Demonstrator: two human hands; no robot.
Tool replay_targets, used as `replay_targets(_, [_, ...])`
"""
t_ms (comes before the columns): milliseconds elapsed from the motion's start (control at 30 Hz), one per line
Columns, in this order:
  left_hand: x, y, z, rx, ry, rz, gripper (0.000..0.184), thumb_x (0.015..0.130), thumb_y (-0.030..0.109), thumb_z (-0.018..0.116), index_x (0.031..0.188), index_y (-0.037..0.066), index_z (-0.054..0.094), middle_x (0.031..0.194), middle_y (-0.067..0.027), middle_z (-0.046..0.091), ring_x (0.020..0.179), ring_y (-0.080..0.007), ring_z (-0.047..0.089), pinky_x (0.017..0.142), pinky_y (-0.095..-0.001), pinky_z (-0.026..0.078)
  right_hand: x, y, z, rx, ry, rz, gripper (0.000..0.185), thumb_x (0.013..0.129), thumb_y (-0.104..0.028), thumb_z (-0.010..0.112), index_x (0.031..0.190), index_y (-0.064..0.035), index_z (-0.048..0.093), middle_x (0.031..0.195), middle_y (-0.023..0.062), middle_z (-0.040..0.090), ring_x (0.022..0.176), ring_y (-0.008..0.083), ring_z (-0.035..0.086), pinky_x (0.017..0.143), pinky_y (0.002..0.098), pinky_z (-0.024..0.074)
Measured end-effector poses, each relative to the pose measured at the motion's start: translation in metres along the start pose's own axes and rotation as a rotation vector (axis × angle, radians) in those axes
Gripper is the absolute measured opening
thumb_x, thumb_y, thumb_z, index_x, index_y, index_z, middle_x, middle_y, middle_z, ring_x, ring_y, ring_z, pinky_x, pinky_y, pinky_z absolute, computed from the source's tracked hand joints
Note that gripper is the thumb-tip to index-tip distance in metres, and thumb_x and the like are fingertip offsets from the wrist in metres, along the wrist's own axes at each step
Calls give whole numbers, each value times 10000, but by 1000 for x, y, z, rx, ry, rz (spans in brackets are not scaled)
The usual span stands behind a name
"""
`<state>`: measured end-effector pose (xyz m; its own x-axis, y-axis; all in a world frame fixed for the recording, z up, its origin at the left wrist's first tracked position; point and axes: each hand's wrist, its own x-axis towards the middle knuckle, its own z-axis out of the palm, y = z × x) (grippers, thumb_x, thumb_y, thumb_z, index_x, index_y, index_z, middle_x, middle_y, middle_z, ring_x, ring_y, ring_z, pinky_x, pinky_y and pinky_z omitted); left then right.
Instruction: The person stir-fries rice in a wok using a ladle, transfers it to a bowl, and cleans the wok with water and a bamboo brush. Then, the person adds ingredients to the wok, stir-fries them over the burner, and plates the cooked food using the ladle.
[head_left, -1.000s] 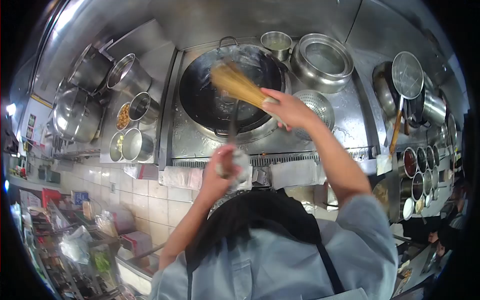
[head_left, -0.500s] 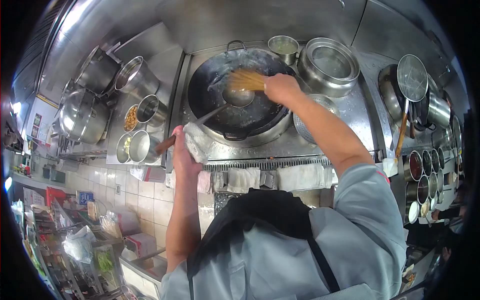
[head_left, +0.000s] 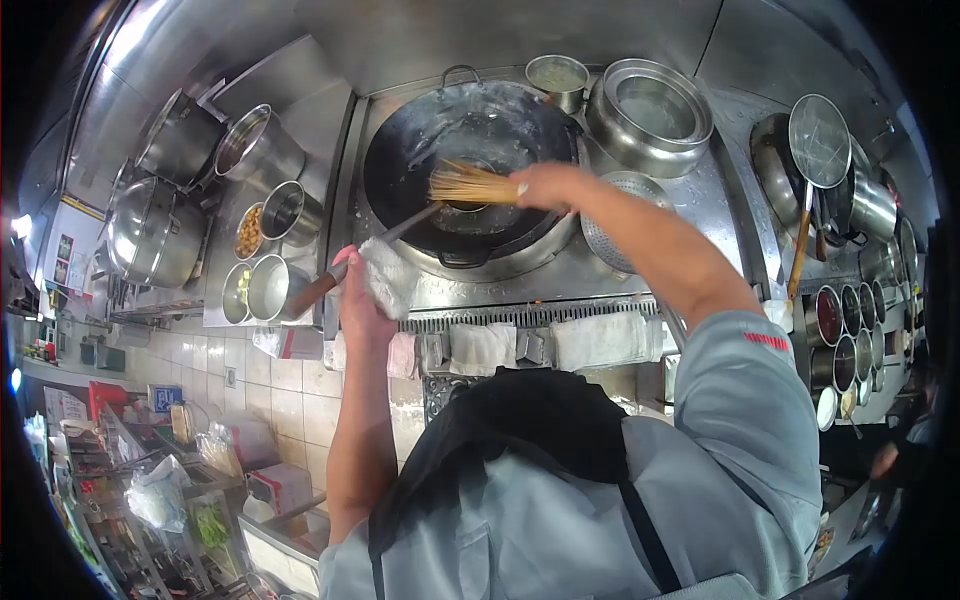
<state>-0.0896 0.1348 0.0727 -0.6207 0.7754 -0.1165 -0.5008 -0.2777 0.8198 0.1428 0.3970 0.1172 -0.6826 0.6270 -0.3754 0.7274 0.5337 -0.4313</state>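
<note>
My left hand is closed around a ladle by its wooden handle, with a folded white cloth also in its grip. The metal shaft slants up into a large black wok, where the brush mostly covers the ladle's bowl. In my right hand is a bamboo wok brush, its bristles pointing left over the bowl. Whether the bristles touch the ladle or the wok I cannot tell. Pale wet streaks mark the wok's inside.
Right of the wok lie a perforated strainer and a lidded steel pot. A small pot of liquid stands behind. Steel pots crowd the left counter. Cloths hang along the stove front. Another person's hand shows far right.
The brush in my right hand has moved left and slightly down, covering the ladle's bowl that showed before. My left hand keeps its grip on the ladle and cloth.
</note>
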Motion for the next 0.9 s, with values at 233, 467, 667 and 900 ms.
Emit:
replay_targets(233, [-8,-8,5,244,-75,242,290,991,204,661,1227,99,529,1107,-45,547,1034,-151,517,943,-330,441,-31,-4,-12,116,-216,61,417,894,-307,628,1282,-153,651,933,107,690,754,254,712,582,410,595])
replay_targets(467, [-20,1,26,304,-35,223,257,1009,208,631,1216,100,524,1076,-32,549,1007,-142,530,909,-325,464,-21,-6,-10,-391,454,49,349,874,-243,653,1209,-158,703,1026,123,754,933,310,731,738,451,582])
replay_targets(667, [-3,16,46,199,124,148,288,1036,264,590,1262,101,519,1137,-56,558,1042,-174,578,897,-360,518,34,4,30,-146,138,1,521,958,-316,592,1467,-246,506,1205,177,690,1023,329,706,836,471,573])
replay_targets(900, [-40,26,32,1110,-635,97,172,939,152,699,1085,71,659,1142,-33,649,1029,-193,620,885,-314,497,-26,-3,8,117,-232,-6,529,913,-348,657,1430,-301,554,1339,181,623,961,317,728,843,429,573])
